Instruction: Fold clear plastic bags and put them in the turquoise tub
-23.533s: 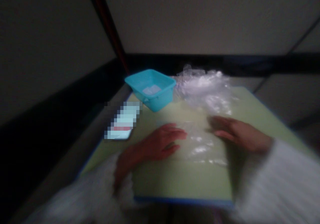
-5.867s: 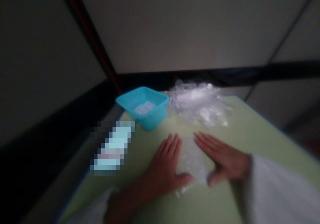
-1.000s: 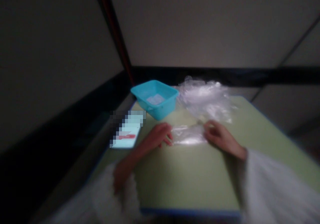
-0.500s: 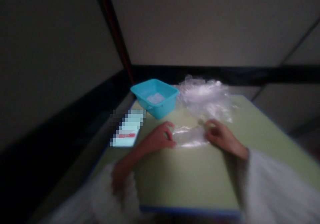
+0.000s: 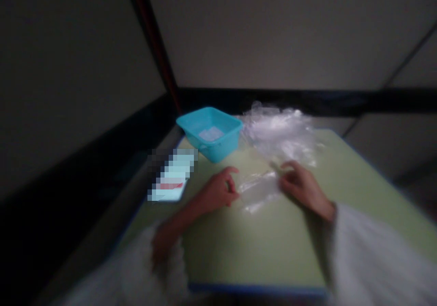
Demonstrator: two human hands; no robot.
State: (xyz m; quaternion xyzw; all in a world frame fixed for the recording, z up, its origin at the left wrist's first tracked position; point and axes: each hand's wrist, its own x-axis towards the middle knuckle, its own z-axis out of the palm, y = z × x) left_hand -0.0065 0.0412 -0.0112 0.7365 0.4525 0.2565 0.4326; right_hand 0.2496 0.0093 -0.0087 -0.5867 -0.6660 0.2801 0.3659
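A clear plastic bag (image 5: pixel 260 191) lies flat on the yellow-green table (image 5: pixel 256 247) between my hands. My left hand (image 5: pixel 220 188) is at the bag's left edge, with thumb and fingers curled toward each other; its fingertips meet the edge of the plastic. At the right end, my right hand (image 5: pixel 300 185) has its thumb and index finger closed on the bag's edge, the other fingers bent. The picture is dim and blurred, so fine contact is hard to make out.
Behind my left hand stands a turquoise basket (image 5: pixel 221 150) with whitish pieces inside. A heap of clear plastic bags (image 5: pixel 283 130) lies to its right. A phone with a lit screen (image 5: pixel 174 176) rests at the table's left edge. Walls rise behind.
The small bag has tilted, its left end now lower and a little away from my left fingertips. My hands have barely moved.
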